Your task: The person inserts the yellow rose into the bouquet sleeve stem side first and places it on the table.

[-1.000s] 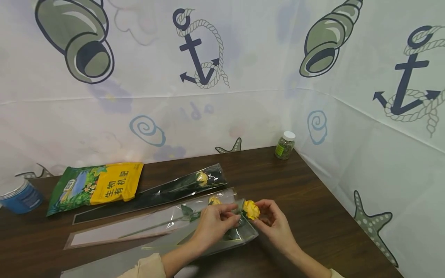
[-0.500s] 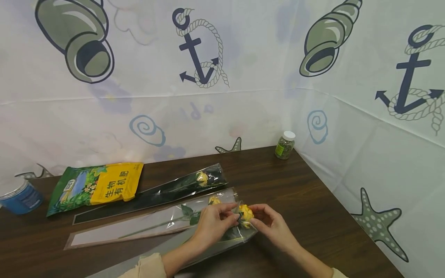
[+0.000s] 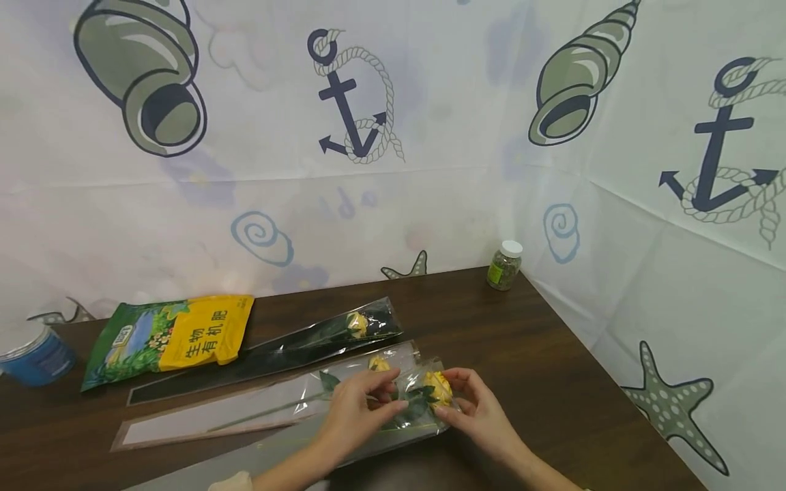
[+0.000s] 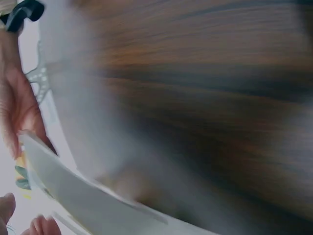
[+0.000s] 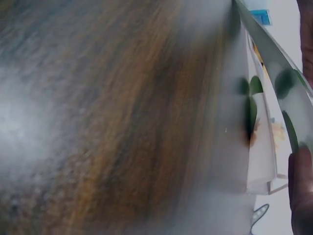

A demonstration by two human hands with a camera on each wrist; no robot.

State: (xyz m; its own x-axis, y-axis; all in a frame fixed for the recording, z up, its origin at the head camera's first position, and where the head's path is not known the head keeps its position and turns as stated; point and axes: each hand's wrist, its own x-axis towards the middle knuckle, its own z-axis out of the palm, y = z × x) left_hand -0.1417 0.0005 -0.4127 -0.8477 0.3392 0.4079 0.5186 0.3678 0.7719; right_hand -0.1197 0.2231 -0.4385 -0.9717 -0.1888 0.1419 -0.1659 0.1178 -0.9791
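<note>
A yellow rose (image 3: 439, 389) with green leaves sits in the wide end of a clear flower sleeve (image 3: 295, 436) with a grey back. My right hand (image 3: 482, 416) holds the rose head and the sleeve's end between thumb and fingers. In the right wrist view, fingers (image 5: 301, 171) press along the sleeve's edge. My left hand (image 3: 353, 412) is at the rose's leaves, its thumb and forefinger apart over the film. The left wrist view catches only its fingertips (image 4: 41, 226) beside the tilted sleeve. The stem's lower part is hidden behind the left forearm.
Behind lie a white-backed sleeve (image 3: 184, 421) and a black-backed sleeve (image 3: 276, 354), each with a yellow rose. A yellow and green fertilizer bag (image 3: 178, 334) and a blue tub (image 3: 38, 358) stand left. A small jar (image 3: 505, 266) stands at the table's back right corner.
The rose has gone deeper into the sleeve, leftward and down, with the right hand following. The left hand's pinch on the sleeve's edge has loosened, and it has moved slightly left.
</note>
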